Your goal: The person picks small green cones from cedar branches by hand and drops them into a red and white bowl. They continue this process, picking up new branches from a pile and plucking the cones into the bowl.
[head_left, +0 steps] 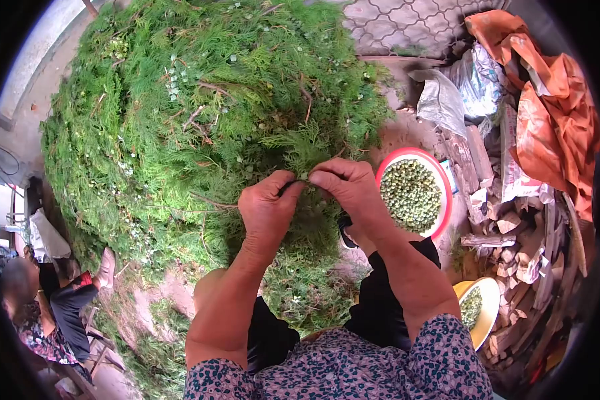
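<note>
Both hands meet above a large heap of green conifer branches (pixel 160 133). My left hand (pixel 271 205) pinches a small leafy green sprig (pixel 299 148) near its lower end, thumb against forefinger. From the other side, my right hand (pixel 349 185) closes thumb and forefinger at the same spot, almost touching the left fingertips. Whatever lies right between the fingertips is too small to make out. Just right of my right hand stands a white basin with a red rim (pixel 448 212), full of small round green cones (pixel 410 195).
A yellow basin (pixel 492 313) with green pieces sits lower right, beside stacked firewood (pixel 513 267). Sacks (pixel 477 80) and an orange cloth (pixel 560 127) lie at upper right. Another person (pixel 47 313) sits at the far left. Loose sprigs cover the ground.
</note>
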